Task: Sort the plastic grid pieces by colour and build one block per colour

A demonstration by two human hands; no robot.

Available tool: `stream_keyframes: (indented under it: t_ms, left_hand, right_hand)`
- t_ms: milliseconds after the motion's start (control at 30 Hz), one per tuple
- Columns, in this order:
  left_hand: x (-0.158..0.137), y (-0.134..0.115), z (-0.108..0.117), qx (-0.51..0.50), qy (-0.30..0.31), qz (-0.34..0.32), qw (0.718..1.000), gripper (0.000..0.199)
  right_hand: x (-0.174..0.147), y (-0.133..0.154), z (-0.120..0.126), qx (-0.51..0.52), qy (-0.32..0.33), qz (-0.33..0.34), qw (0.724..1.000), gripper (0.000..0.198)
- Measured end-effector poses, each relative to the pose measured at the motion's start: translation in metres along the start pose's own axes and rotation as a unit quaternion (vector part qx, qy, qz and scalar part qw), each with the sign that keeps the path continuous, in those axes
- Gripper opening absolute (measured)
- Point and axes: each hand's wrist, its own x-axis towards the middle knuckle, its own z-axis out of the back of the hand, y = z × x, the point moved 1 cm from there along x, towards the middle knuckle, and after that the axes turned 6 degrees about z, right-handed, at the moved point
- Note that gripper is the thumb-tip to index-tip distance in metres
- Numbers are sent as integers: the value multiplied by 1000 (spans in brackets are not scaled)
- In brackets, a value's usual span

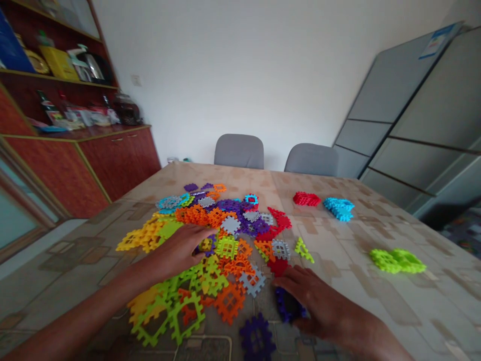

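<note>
A heap of flat, notched interlocking plastic building pieces lies in front of me. My left hand reaches over the heap's left side, thumb and fingers apart, close to a lime window piece and a grey piece. Whether its fingertips touch a piece is hard to see. At the heap's right edge, my right hand grips a dark purple square frame piece between fingers and thumb, partly covering it. Nearer to me lies a purple window piece, with an orange window piece to its left.
Sorted stacks of red pieces, blue pieces and lime pieces sit on the right of the patterned table. A small lime triangle lies beside the heap. Two grey chairs stand at the far edge.
</note>
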Motion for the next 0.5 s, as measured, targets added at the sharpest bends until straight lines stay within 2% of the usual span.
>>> stream_keyframes:
  t_ms: [100,233,300,400,500]
  left_hand:
    - [0,-3,-2,-20,-2,2,1000,57]
    - [4,-5,3,-71,-8,-1,997,38]
    - [6,-11,6,-105,-15,-5,994,33]
    - [9,-32,5,-167,-9,-15,986,24]
    - [11,-62,-8,-239,23,-35,970,21]
  right_hand:
    - [0,4,5,6,3,-5,1000,84]
    - [-2,3,13,16,-5,7,1000,87]
    - [-4,0,16,6,-59,15,998,72]
    - [-6,-7,21,1,-154,4,988,37]
    - [-6,-9,26,28,-202,-5,979,22]
